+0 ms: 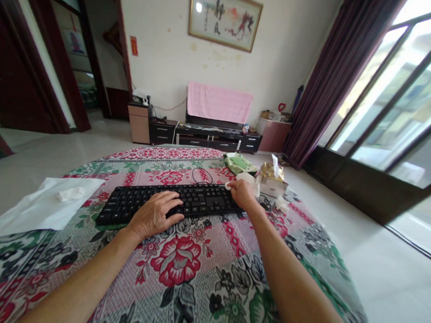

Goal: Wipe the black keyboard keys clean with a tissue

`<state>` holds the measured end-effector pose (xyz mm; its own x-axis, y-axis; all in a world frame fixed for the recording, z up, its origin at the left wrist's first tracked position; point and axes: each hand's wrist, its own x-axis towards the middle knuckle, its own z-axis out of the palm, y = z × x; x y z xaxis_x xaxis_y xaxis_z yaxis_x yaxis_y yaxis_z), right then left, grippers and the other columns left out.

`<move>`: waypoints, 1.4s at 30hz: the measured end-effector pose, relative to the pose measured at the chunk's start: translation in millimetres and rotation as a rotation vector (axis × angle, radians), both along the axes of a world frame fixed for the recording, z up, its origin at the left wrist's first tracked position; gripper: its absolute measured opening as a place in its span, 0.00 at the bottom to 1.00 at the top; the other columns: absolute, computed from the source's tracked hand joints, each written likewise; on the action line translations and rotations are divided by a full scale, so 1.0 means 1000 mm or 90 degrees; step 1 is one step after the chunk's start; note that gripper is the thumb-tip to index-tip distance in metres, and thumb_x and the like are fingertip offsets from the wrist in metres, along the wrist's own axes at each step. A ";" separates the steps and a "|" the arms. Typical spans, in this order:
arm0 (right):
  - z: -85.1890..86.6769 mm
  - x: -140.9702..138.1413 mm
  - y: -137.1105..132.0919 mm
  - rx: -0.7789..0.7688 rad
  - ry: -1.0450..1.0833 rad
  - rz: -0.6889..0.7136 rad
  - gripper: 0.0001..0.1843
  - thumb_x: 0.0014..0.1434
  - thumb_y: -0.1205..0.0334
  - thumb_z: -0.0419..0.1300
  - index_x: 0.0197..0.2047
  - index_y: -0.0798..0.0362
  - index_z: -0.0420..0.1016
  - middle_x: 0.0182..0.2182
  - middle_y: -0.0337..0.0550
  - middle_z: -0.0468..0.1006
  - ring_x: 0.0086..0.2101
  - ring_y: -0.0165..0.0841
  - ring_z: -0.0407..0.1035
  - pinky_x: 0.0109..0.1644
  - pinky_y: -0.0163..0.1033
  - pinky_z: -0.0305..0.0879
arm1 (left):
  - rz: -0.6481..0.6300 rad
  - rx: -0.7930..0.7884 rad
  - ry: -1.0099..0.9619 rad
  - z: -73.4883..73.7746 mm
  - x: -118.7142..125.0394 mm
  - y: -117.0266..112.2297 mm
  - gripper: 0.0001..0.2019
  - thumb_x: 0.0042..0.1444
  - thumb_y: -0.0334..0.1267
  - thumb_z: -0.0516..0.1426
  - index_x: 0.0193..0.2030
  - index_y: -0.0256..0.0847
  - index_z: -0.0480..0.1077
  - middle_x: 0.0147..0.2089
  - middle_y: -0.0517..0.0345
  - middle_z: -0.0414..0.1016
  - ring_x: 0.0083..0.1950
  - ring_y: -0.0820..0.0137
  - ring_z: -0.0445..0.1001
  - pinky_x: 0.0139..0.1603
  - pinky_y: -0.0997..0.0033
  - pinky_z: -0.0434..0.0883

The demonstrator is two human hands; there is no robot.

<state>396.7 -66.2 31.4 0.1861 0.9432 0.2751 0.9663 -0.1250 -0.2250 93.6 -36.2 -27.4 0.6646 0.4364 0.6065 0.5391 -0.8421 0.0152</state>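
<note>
Keyboard is touched by left hand, thumb spread; white tissue is pinched by right hand, toward right edge of table.

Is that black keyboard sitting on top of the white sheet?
No, the black keyboard lies directly on the flowered tablecloth, with the white sheet apart from it, to its left.

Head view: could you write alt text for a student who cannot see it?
A person's left hand rests on a black keyboard on a flowered tablecloth; the right hand holds something white at the keyboard's right end, near a tissue box.
</note>
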 end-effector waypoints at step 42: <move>-0.001 -0.008 -0.019 -0.017 0.054 0.023 0.15 0.53 0.66 0.55 0.39 0.49 0.83 0.38 0.44 0.82 0.40 0.36 0.74 0.43 0.34 0.65 | 0.001 -0.005 -0.007 0.000 0.001 -0.001 0.20 0.57 0.51 0.55 0.50 0.40 0.73 0.55 0.46 0.73 0.57 0.57 0.69 0.59 0.50 0.67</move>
